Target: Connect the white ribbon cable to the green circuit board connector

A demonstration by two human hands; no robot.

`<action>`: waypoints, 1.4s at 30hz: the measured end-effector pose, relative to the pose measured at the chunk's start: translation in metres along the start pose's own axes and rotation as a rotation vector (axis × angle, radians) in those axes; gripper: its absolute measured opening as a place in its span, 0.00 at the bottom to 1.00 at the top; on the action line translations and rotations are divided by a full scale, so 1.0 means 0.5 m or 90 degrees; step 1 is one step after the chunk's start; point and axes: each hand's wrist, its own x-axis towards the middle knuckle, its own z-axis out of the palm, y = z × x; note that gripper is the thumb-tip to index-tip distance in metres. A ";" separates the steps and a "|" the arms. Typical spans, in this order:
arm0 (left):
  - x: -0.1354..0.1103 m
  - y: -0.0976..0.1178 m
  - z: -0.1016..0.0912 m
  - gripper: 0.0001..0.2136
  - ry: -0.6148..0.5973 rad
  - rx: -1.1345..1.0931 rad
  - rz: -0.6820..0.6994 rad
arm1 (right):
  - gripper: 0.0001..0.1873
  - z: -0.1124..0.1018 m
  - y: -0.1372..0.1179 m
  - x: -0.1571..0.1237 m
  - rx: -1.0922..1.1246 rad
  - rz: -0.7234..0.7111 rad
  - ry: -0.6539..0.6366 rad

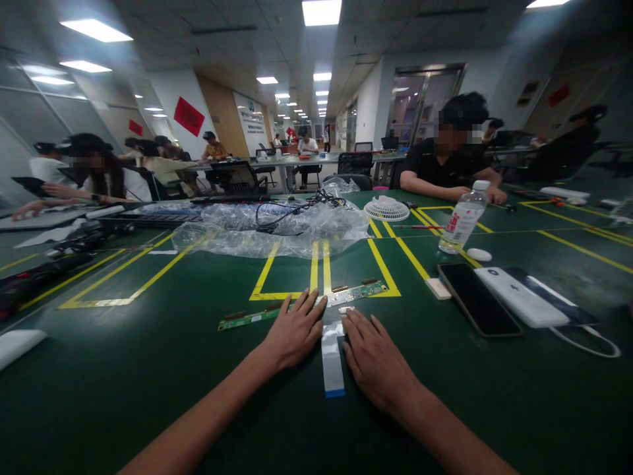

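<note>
A long, narrow green circuit board (250,319) lies slanted across the green table in front of me. From its middle a flat white ribbon cable (332,359) with a blue end runs toward me. My left hand (295,330) rests over the board, palm down with fingers stretched out, covering part of it. Just right of the cable is my right hand (373,353), its fingers extended and slightly bent. Its fingertips are at the upper end of the cable beside the board; their exact contact is hard to make out.
Clear plastic wrap (277,231) with black cables lies beyond the board. To the right are a bottle (463,221), a dark phone (477,300), a white power bank (519,297) and a white fan grille (386,208). A co-worker (445,158) sits across the table.
</note>
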 end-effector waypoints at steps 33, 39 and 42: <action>0.004 -0.007 -0.010 0.27 -0.035 -0.012 0.052 | 0.29 0.000 -0.004 0.001 0.041 0.011 -0.021; 0.002 -0.006 -0.012 0.28 -0.038 -0.008 0.057 | 0.29 0.006 0.000 0.002 0.045 -0.004 -0.004; 0.002 -0.007 -0.013 0.28 -0.039 -0.008 0.059 | 0.29 0.008 0.002 0.002 0.039 -0.011 0.002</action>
